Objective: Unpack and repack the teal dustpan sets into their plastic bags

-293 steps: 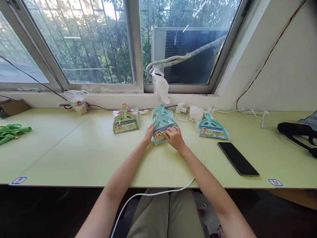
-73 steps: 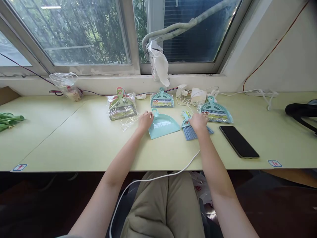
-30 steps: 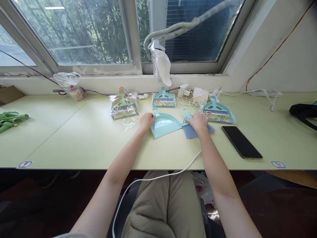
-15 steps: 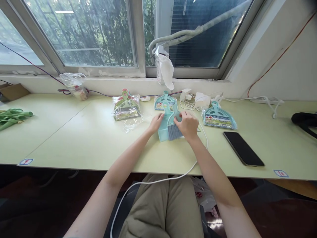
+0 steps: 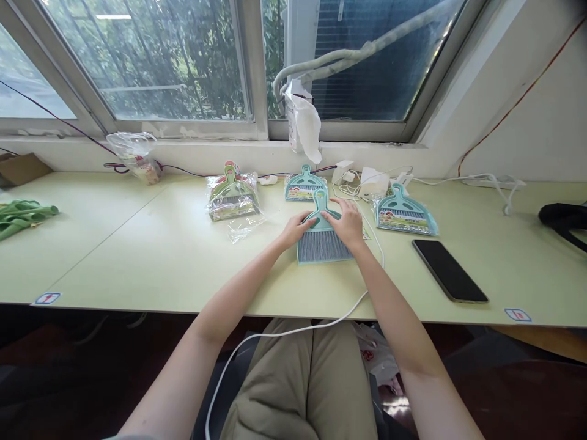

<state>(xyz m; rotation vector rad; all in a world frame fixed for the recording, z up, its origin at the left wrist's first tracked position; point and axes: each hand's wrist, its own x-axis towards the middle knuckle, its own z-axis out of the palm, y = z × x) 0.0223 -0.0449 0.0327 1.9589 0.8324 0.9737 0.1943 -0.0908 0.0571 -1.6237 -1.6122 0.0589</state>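
A turquoise hand brush [image 5: 323, 244] with grey bristles lies over a matching dustpan [image 5: 299, 260], whose rim shows below the bristle ends. My left hand [image 5: 296, 229] grips the set at its left edge, thumb on the brush. From the right, my right hand [image 5: 347, 223] holds it too, thumb pressed on the front of the brush and fingers behind. Just behind stands a turquoise dustpan-and-brush set [image 5: 306, 183]. Another packaged turquoise set [image 5: 404, 211] lies to the right, and green sets in clear wrap [image 5: 233, 198] lie to the left.
A black phone [image 5: 449, 271] lies at the right. A white cable [image 5: 293, 332] runs over the table's front edge. Chargers and adapters [image 5: 373, 181] sit along the wall, beneath a tissue pack [image 5: 303, 119]. Green leaf-like strips [image 5: 27, 215] and a cardboard box [image 5: 25, 168] are far left.
The brush has moved left from beside the dustpan and now lies aligned over it. Both hands now hold the two pieces together.
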